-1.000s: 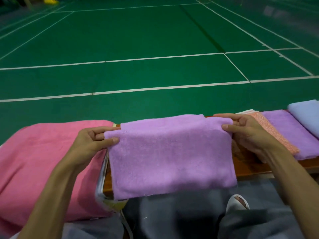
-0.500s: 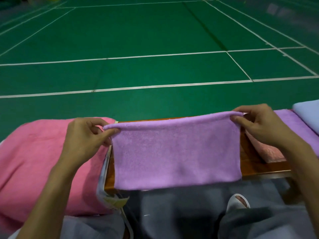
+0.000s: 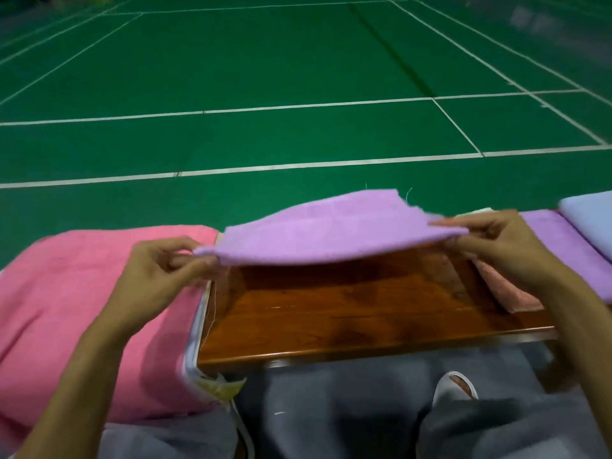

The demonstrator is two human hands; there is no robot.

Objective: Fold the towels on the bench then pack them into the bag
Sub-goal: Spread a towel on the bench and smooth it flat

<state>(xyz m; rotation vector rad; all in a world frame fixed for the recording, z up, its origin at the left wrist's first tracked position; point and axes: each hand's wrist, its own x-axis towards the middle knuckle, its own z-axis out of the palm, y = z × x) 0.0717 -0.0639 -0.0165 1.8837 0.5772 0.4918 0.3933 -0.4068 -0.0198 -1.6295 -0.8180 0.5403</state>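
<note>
A lilac towel (image 3: pixel 318 230) is stretched nearly flat in the air above the brown wooden bench (image 3: pixel 357 313), its far edge swung up and away from me. My left hand (image 3: pixel 159 276) pinches its left corner. My right hand (image 3: pixel 496 246) pinches its right corner. On the bench to the right lie a peach towel (image 3: pixel 506 289), a purple towel (image 3: pixel 576 256) and a pale blue towel (image 3: pixel 589 220). A big pink towel (image 3: pixel 82 309) fills the open bag on the left, whose pale zipper rim (image 3: pixel 195 336) runs beside the bench end.
My grey trouser legs and a white sandal (image 3: pixel 453 389) show below the bench's front edge. Green court floor with white lines (image 3: pixel 298 127) stretches beyond the bench.
The lilac towel hung down in front of the bench; both hands have flicked it up and forward, so it now lies almost level above the bare bench top.
</note>
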